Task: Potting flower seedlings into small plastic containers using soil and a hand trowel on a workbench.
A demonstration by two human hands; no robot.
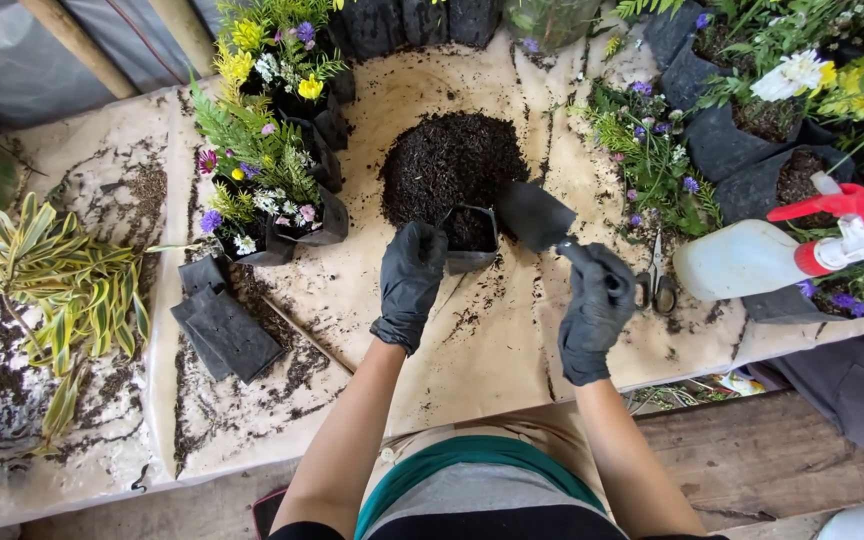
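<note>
Two black-gloved hands are showing — the left hand (410,280) and the right hand (596,310). One soil heap (452,165) is sitting on the table, with one small black grow bag (471,238), one black trowel (537,218), one pair of scissors (658,280) and one spray bottle (792,250) — its trigger red — lying around it.

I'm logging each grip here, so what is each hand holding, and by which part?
The left hand grips the small black plastic grow bag by its rim. The right hand holds the black hand trowel by its handle.
</note>
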